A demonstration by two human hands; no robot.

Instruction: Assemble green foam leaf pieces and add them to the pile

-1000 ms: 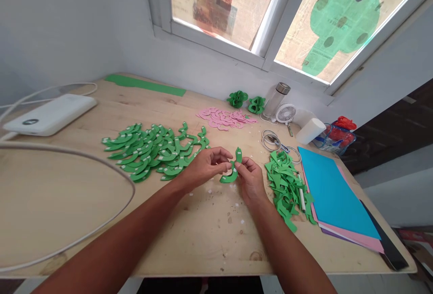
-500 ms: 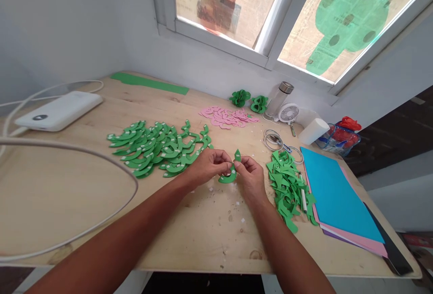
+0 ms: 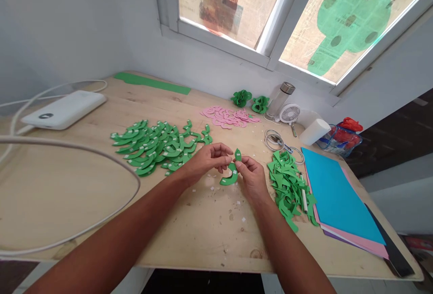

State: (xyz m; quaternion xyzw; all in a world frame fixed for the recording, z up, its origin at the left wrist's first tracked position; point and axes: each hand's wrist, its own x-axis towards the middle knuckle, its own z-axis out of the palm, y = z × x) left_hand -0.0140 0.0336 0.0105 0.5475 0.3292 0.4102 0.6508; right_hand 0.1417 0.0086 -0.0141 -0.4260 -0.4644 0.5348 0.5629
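In the head view, my right hand [image 3: 253, 177] pinches a curved green paper cutout [image 3: 230, 178] between thumb and fingers. Small white squares, like bits of tape, dot this piece. Just left of it is my left hand [image 3: 210, 162], thumb and fingertips drawn together by the cutout's inner edge. Whatever those fingertips hold, if anything, is too small to make out. Beyond my left hand lies a spread of similar green cutouts [image 3: 155, 145] with white squares. Tiny white scraps [image 3: 238, 203] are scattered on the wooden table [image 3: 203, 235] below my hands.
Green paper offcuts [image 3: 286, 181] with a white pen [image 3: 304, 199] lie right, beside blue sheets [image 3: 341, 195]. Tape rolls [image 3: 273, 140], a fan [image 3: 289, 113] and a bottle [image 3: 280, 100] stand behind. Pink cutouts [image 3: 226, 117] lie mid-back; a power bank [image 3: 64, 110] and cable are left.
My left fingertips closed in on the green cutout half a second ago and have now drawn slightly up and away. My right hand keeps its hold. The view has shifted slightly.
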